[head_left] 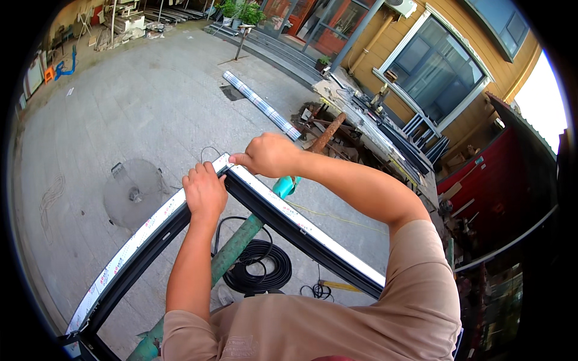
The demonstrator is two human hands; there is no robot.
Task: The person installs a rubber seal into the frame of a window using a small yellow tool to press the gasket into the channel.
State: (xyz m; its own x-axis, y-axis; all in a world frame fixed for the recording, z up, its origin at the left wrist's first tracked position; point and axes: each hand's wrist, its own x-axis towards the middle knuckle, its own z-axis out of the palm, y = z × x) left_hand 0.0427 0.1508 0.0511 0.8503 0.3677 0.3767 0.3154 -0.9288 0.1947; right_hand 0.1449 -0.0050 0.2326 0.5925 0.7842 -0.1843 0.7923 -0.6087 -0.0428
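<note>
A dark window frame (pixel 271 204), its outer faces covered with white printed film, lies tilted before me with one corner pointing away. My left hand (pixel 205 188) is wrapped over the left bar just short of that corner. Beyond and to the right, my right hand (pixel 272 154) is closed in a fist, its thumb against the corner; whatever its curled fingers may hold is hidden. A green pipe (pixel 238 248) passes beneath the right bar. Beside it, a teal object (pixel 285 186) shows just past that bar.
A coil of black cable (pixel 268 268) lies on the paving under the frame. Left of the frame is a round grey cover (pixel 133 191). A plaid roll (pixel 262 105) lies ahead, near a rusty pipe (pixel 329 132) and a bench (pixel 385 123) piled with metal profiles.
</note>
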